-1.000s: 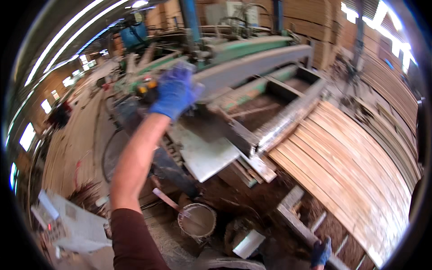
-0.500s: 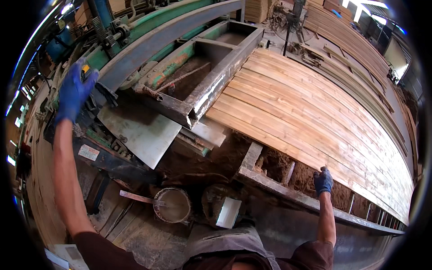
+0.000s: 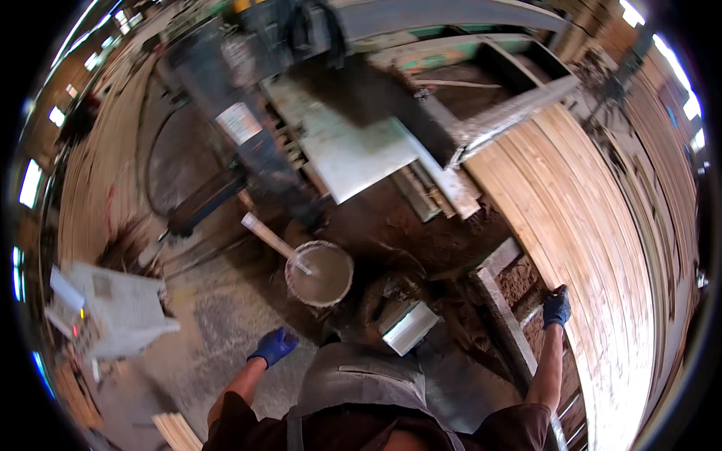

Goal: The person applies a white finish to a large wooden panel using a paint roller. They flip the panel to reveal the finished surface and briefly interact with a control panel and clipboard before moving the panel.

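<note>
My left hand (image 3: 274,346), in a blue glove, hangs low at my side. Its fingers are loosely bent and apart, with nothing seen in them. At the near edge of a large panel of joined wooden boards (image 3: 594,225), my gloved right hand (image 3: 556,307) is closed against the rim; the glove hides the fingers' undersides. Beneath the panel runs a metal frame (image 3: 500,312) caked with brown dust. A round bucket (image 3: 331,282) of greyish liquid stands between my hands, with a flat wooden stick (image 3: 263,233) leaning out of it. Nearby lies a white, box-like piece (image 3: 411,328).
Ahead stands a machine with a rusty metal frame (image 3: 519,113) and a pale sheet (image 3: 350,146) beside it. A dark machine beam (image 3: 263,154) is at the left. A grey box-like object (image 3: 124,308) stands at far left. Long boards (image 3: 98,180) lie beyond.
My left hand has come down from the machine to my side. The view has swung left, so the machine and bucket appear further right. My right hand stays at the panel's edge.
</note>
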{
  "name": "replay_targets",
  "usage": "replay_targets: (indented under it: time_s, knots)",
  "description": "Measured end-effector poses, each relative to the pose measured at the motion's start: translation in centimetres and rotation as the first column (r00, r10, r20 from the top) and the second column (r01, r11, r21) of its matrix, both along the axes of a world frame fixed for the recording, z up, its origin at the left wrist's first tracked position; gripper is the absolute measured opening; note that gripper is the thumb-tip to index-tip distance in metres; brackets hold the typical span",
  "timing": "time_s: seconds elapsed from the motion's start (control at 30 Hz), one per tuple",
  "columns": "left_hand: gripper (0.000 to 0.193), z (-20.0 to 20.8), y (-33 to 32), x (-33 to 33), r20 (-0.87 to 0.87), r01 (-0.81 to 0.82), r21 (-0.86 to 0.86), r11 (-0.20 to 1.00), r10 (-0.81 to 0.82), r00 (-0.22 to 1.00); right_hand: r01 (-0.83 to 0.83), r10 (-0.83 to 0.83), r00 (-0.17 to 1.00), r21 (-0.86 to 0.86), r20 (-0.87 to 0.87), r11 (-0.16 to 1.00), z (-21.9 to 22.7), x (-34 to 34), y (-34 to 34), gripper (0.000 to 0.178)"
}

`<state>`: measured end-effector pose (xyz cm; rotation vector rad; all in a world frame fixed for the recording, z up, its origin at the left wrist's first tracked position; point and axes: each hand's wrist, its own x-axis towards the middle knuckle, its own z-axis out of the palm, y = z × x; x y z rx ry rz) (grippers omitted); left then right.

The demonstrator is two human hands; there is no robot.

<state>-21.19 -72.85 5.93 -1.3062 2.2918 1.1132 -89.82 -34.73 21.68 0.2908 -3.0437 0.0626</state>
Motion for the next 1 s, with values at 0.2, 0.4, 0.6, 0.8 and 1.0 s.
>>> replay_targets:
  time_s: [0.2,0.4,0.6,0.8,1.0]
  knots:
    - [0.036,-8.0,14.0,20.5,0.180,-0.608,0.745,0.274,0.796,0.578,-0.146,0.146,0.988,-0.004,-0.051,0.989,-0.1,0.2,-3.4,0.032]
    - [0.033,0.4,22.1,22.3,0.155,-0.774,0.587,0.238,0.905,0.396,-0.428,0.432,0.902,-0.160,-0.009,0.890,0.6,0.6,-7.9,0.025]
    - [0.030,-3.2,26.8,33.2,0.112,-0.768,0.636,0.072,0.976,0.185,-0.787,0.955,0.273,0.544,-0.115,0.291,-7.6,27.7,-13.7,0.036]
    - [0.030,-3.9,21.7,46.1,-0.054,-0.804,0.582,0.123,0.992,0.113,-0.365,0.222,0.101,-0.172,0.970,0.915,-22.5,51.7,-12.9,0.018]
    - [0.020,-0.1,7.9,55.3,-0.396,-0.716,0.668,0.204,0.912,-0.110,-0.813,0.276,0.025,-0.142,0.961,0.564,-19.8,67.3,-26.6,0.028]
